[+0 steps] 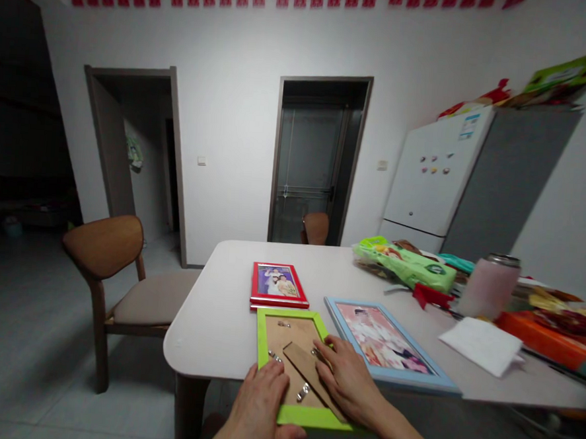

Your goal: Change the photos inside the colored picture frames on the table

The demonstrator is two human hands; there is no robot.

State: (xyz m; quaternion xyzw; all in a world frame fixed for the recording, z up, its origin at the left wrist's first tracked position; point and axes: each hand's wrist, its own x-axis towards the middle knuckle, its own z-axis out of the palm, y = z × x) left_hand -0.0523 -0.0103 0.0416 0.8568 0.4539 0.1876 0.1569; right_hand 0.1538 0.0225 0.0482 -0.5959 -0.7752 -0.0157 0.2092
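A lime-green photo frame [307, 417] lies face down at the table's front edge, its lower end jutting over. Its brown backing board [300, 336] carries a slanted stand leg [308, 376] and several small metal clips, one of them a clip [303, 392] near the bottom. My left hand [262, 406] grips the frame's left side, fingers on the backing and thumb by the lower edge. Over the right side, my right hand [347, 375] has bent fingers pressed at a clip beside the stand leg; its fingertips partly hide that clip.
Behind the green frame lie stacked red photo frames [279, 285]. A larger light-blue photo frame [385, 338] is to the right. Further right are a green packet [409, 263], a pink jar [490, 288], white paper [482, 346] and an orange box [548, 338]. A chair [107, 248] stands left.
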